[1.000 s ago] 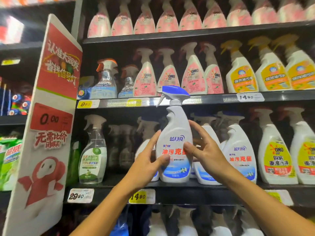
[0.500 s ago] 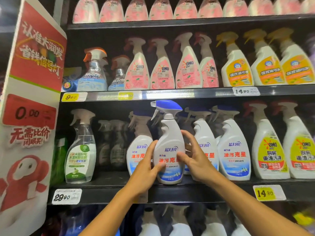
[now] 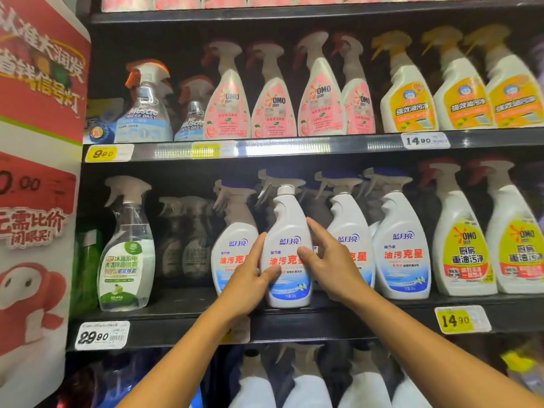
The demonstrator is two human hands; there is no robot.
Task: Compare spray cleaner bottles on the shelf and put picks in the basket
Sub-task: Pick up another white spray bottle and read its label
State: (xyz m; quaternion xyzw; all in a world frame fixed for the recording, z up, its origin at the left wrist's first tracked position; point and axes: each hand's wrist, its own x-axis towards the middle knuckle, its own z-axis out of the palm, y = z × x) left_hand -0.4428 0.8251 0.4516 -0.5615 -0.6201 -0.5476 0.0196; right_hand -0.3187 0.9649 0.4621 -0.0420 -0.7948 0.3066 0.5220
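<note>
A white spray cleaner bottle [image 3: 290,231] with a blue and red label stands at the front of the middle shelf [image 3: 182,331]. My left hand [image 3: 250,278] grips its left side with the thumb across the label. My right hand [image 3: 329,260] holds its right side, thumb on the red lettering. Its base is level with the shelf board. Its top is blurred against the trigger heads behind. Matching bottles stand to its left [image 3: 232,245] and to its right [image 3: 401,245]. No basket is in view.
Yellow-label OMO bottles [image 3: 462,245] fill the shelf's right end, and a clear green-label sprayer [image 3: 128,254] stands at its left. Pink OMO bottles [image 3: 273,107] and yellow sprayers [image 3: 409,98] line the shelf above. A red and white sign panel [image 3: 35,172] juts out on the left.
The bottle, held up in front of the upper shelf edge a second ago, has come down into the row on the middle shelf. Both hands stayed on it.
</note>
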